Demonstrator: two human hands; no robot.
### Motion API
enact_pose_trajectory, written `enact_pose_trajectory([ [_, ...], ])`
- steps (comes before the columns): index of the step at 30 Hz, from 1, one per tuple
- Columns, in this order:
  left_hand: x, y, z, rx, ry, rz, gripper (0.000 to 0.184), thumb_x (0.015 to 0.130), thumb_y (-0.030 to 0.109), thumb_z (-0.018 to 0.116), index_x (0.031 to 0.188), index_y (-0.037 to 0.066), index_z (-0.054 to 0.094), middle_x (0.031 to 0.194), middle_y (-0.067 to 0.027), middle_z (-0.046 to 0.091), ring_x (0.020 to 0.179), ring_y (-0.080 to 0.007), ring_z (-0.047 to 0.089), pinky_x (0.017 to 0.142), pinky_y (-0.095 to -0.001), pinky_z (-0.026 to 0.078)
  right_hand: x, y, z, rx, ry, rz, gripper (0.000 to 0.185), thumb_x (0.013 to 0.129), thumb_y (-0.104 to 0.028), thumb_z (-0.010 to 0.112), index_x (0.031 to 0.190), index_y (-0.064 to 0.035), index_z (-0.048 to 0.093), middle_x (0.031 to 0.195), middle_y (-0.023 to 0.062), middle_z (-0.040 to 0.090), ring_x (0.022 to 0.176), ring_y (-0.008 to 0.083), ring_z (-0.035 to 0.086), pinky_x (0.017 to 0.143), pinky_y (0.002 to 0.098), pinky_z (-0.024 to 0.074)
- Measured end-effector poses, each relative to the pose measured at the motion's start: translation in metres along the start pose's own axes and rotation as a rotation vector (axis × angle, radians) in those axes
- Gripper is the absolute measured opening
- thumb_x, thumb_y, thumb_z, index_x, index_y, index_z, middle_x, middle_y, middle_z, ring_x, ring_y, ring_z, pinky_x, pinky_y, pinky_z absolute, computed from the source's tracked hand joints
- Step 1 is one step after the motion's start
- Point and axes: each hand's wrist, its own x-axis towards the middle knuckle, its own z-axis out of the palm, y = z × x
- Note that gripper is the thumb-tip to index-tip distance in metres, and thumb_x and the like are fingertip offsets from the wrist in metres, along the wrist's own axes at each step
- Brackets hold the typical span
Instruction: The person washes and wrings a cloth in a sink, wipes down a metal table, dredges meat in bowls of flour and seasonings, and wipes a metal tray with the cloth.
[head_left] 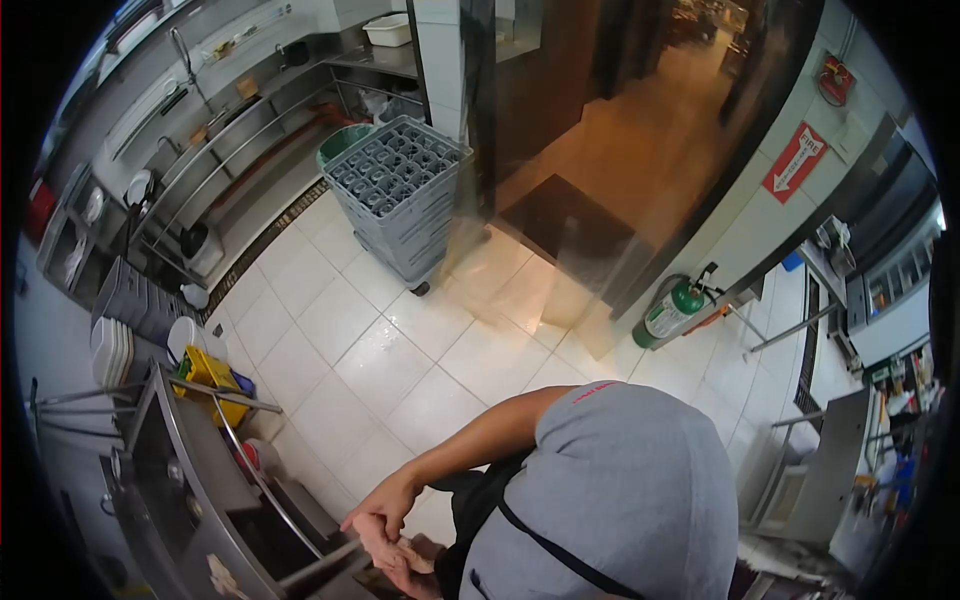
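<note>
My right arm, bare below a grey short sleeve, reaches left across the front of my body. My right hand (393, 497) is closed, its fingers bent down over the pale pink shape below it. My left hand (410, 570) comes up from the lower edge and meets the right one. The hands touch, and whether a pale pink thing lies between them I cannot make out. Close by is the edge of a steel counter (205, 500). A small pale scrap (222, 575) lies on the steel. A black apron (485, 500) hangs at my front.
A wheeled stack of grey glass racks (405, 215) stands on the white tiles, before a doorway with a dark mat (567, 222). A green extinguisher (672, 312) stands by the wall, right. A yellow crate (212, 382) sits beyond the counter. Steel sinks (225, 130) line the far left.
</note>
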Motion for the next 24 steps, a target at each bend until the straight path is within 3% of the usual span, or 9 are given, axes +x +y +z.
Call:
enact_pose_trajectory([
  [4,0.123,0.027,-0.073,0.181,-0.365,0.054,0.040,0.102,0.010,0.044,0.137,-0.008,0.044,0.148,-0.0197,0.041,0.139,-0.0286,0.037,0.116,-0.0380,0.020,0.059,-0.012,-0.071,0.205,0.191,-0.084,0.060,0.072,0.000,0.066,0.130,-0.0028,0.050,0.113,0.0082,0.057,0.107,0.0174,0.053,0.090,0.0320,0.0459],
  [6,0.190,0.050,-0.091,0.088,-0.263,-0.386,0.053,0.093,0.017,0.064,0.137,-0.007,0.047,0.139,-0.0126,0.049,0.125,-0.0236,0.047,0.105,-0.0343,0.035,0.078,-0.029,-0.105,0.085,0.337,-0.095,0.059,0.072,0.001,0.065,0.129,-0.0023,0.051,0.113,0.0081,0.057,0.107,0.0174,0.053,0.092,0.0310,0.0451],
  [8,0.254,0.043,-0.124,0.244,-0.401,-0.420,0.035,0.086,0.016,0.070,0.111,-0.006,0.060,0.098,-0.0100,0.064,0.085,-0.0165,0.060,0.078,-0.0286,0.049,0.102,-0.029,-0.141,0.072,0.408,-0.102,0.064,0.071,0.001,0.065,0.133,-0.0037,0.049,0.115,0.0082,0.056,0.108,0.0168,0.053,0.092,0.0303,0.0448],
  [10,0.313,0.035,-0.148,0.424,-0.466,-0.510,0.040,0.087,0.012,0.070,0.120,-0.007,0.057,0.106,-0.0141,0.066,0.097,-0.0186,0.063,0.085,-0.0292,0.050,0.122,-0.041,-0.169,0.323,0.495,-0.142,0.072,0.072,-0.001,0.068,0.139,-0.0057,0.043,0.122,0.0090,0.055,0.112,0.0167,0.052,0.095,0.0302,0.0434],
  [15,0.424,-0.019,-0.201,0.463,-0.457,-0.117,0.054,0.086,0.011,0.070,0.130,-0.008,0.046,0.114,-0.0166,0.063,0.102,-0.0187,0.061,0.090,-0.0294,0.047,0.234,-0.030,-0.253,-0.265,0.584,-0.372,0.077,0.085,-0.025,0.071,0.148,-0.0063,0.031,0.128,0.0132,0.055,0.116,0.0203,0.053,0.096,0.0344,0.0454],
  [17,0.457,0.012,-0.211,0.475,-0.393,-0.146,0.059,0.085,0.010,0.070,0.134,-0.006,0.042,0.126,-0.0189,0.056,0.112,-0.0237,0.057,0.097,-0.0336,0.044,0.276,-0.074,-0.278,-0.208,0.602,-0.146,0.072,0.087,-0.026,0.069,0.147,-0.0067,0.033,0.123,0.0137,0.059,0.111,0.0209,0.056,0.094,0.0357,0.0465],
  [19,0.487,-0.019,-0.262,0.547,-0.305,0.031,0.056,0.088,0.014,0.067,0.135,-0.006,0.044,0.139,-0.0208,0.048,0.126,-0.0280,0.049,0.105,-0.0365,0.039,0.352,-0.031,-0.319,-0.476,0.650,-0.198,0.056,0.090,-0.027,0.063,0.139,-0.0071,0.044,0.103,0.0136,0.068,0.092,0.0213,0.064,0.083,0.0386,0.0520],
  [22,0.524,0.038,-0.302,0.562,-0.103,-0.090,0.052,0.086,0.009,0.067,0.134,-0.001,0.049,0.142,-0.0187,0.049,0.134,-0.0310,0.044,0.110,-0.0364,0.034,0.425,-0.077,-0.356,-1.136,0.379,-0.447,0.034,0.083,-0.023,0.063,0.111,-0.0034,0.058,0.093,0.0141,0.067,0.085,0.0208,0.064,0.078,0.0365,0.0526],
  [24,0.538,0.053,-0.347,0.479,0.057,-0.027,0.054,0.084,0.011,0.069,0.134,0.000,0.051,0.138,-0.0169,0.053,0.131,-0.0278,0.048,0.108,-0.0361,0.036,0.485,-0.111,-0.372,-0.778,0.304,-0.297,0.020,0.081,-0.013,0.062,0.098,-0.0019,0.063,0.091,0.0106,0.066,0.086,0.0172,0.062,0.077,0.0326,0.0514],
])
